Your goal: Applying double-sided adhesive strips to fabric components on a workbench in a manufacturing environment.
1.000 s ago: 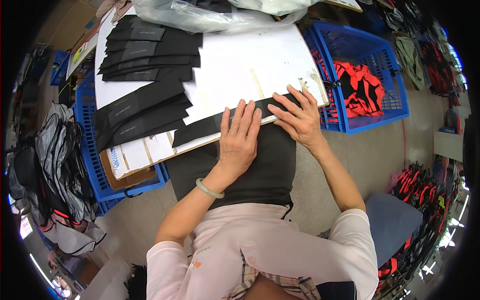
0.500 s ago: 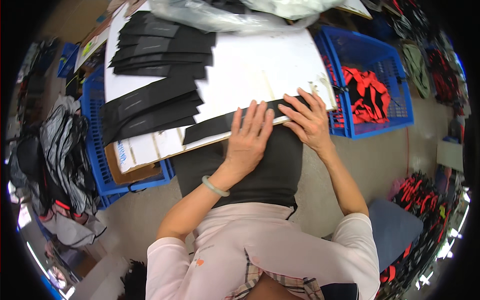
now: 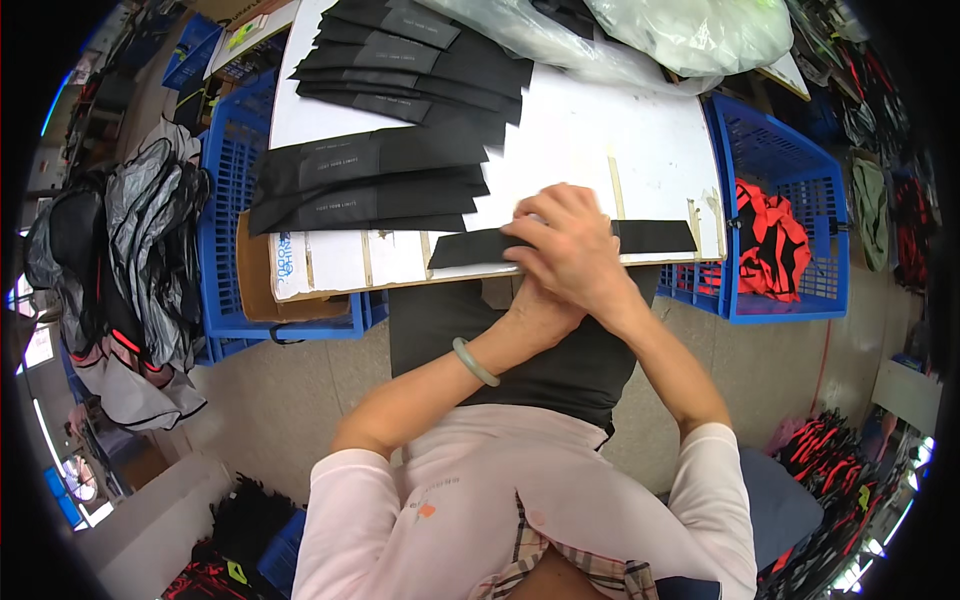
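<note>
A narrow black fabric strip [image 3: 655, 237] lies flat along the table's front edge, its middle covered by my hands. Across my left hand [image 3: 545, 312] rests my right hand [image 3: 570, 245], its fingers apart and reaching leftward over the strip. The left hand's fingers are hidden under it; only the back of that hand and the wrist with a pale bangle [image 3: 474, 362] show. To the left, several black fabric pieces with grey printed patches lie overlapped in a near stack [image 3: 420, 150] and a far stack [image 3: 350, 50].
The white tabletop [image 3: 570, 130] has brown tape strips on it. Clear plastic bags [image 3: 690, 35] lie at its far edge. Blue crates stand on both sides: the left crate [image 3: 225, 330] with cardboard inside, the right crate [image 3: 785, 318] with red-and-black fabric [image 3: 770, 240]. Grey garments [image 3: 150, 250] hang far left.
My right hand has moved left from the strip's right part onto my left hand. The left hand's fingers are now covered. The whole view has shifted, with the table appearing farther right.
</note>
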Available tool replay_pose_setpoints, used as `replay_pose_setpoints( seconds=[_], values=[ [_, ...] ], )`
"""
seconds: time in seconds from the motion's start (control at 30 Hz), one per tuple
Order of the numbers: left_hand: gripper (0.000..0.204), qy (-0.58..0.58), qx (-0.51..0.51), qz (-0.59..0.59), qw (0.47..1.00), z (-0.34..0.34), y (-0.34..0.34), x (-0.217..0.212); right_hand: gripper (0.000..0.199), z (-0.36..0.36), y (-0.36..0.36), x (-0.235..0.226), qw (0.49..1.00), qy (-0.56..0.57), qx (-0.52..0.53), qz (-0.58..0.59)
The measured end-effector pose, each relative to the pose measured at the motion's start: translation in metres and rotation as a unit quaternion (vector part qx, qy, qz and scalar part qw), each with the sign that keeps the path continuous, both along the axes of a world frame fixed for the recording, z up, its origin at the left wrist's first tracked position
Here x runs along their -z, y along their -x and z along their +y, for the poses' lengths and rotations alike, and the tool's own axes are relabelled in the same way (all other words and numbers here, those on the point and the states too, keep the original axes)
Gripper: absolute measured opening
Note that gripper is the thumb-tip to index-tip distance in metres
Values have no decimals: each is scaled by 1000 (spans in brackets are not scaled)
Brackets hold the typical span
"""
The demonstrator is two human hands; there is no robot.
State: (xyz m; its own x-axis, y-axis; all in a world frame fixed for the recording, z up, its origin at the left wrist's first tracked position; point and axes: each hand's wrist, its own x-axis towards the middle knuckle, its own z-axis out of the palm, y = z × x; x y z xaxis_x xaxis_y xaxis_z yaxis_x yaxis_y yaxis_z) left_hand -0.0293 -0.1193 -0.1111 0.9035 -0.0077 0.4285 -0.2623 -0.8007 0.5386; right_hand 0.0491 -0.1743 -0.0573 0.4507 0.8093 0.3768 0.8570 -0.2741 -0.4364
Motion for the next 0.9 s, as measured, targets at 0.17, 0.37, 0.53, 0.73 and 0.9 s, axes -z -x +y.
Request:
replay_pose_setpoints(
  seconds=[0.17, 0.37, 0.53, 0.73, 0.9],
  values=[
    [38, -82, -30, -18, 996, -8, -2, 7, 28, 22, -4, 14, 998, 53, -16, 33],
    [48, -63, 18, 106, 992, 6, 8, 5, 29, 3, -15, 11, 997, 60, 19, 49],
    [48, -197, 39, 24, 979, 2, 4, -13, 26, -113, -88, -22, 964, 137, 221, 51],
    [48, -211, 41, 29, 976, 1, 2, -15, 27, -133, -91, -20, 932, 213, 228, 185],
    [49, -212, 49, 40, 975, 1, 5, -14, 22, -140, -95, -12, 939, 171, 178, 238]
  ],
)
